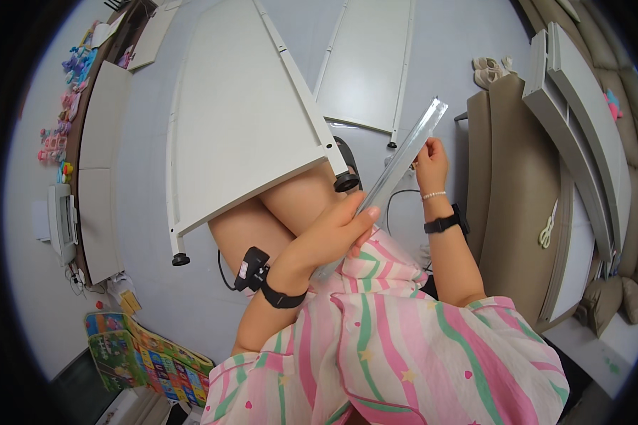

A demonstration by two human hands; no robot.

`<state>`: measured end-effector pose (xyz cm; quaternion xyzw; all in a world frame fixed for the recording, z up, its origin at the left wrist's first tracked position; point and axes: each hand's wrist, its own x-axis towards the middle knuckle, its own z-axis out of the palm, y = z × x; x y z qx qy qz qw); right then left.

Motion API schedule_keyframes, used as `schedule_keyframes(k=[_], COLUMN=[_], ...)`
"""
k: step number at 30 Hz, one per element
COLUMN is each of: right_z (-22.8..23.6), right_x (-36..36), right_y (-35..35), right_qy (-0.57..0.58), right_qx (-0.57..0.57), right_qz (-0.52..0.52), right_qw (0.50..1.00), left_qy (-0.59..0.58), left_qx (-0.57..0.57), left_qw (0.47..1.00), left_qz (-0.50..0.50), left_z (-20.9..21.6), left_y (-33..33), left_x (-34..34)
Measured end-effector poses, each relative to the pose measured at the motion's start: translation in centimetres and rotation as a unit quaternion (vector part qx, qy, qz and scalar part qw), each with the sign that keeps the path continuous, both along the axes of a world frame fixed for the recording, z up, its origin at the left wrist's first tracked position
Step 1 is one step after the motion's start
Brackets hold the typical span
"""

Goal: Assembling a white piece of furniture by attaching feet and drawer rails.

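A long silver metal rail [410,150] slants across in front of my body, its far end pointing up and to the right. My left hand [333,230] is wrapped around the lower part of the rail, thumb lying along its edge. Farther up, my right hand [432,166] has its fingers bent in at the rail's right side; what the fingertips pinch is partly hidden. Just left of the rail, a large white frame panel [244,113] with black round feet [347,182] extends over my legs.
A second white panel [365,64] lies on the floor beyond. At right, long white boards [578,134] and scissors [546,227] rest on a brown sofa seat [507,170]. Shoes [490,71] stand near its far end. A low cabinet [106,170] with toys lines the left.
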<state>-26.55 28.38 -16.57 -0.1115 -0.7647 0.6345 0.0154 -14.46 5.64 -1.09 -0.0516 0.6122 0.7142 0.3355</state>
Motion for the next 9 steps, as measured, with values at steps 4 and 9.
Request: schedule_keyframes(k=[4, 9], right_z=[-9.9, -15.0], right_x=[-0.4, -0.3], right_y=[3.8, 2.3], right_qy=[-0.103, -0.370], right_qx=[0.312, 0.381], right_qz=[0.010, -0.009], right_qw=[0.945, 0.847], left_qy=[-0.044, -0.062], left_qx=[-0.020, -0.022], left_qw=[0.999, 0.998], left_qz=[-0.015, -0.007], left_z=[-0.1, -1.6], left_y=[-1.0, -1.6], left_x=[0.4, 0.8])
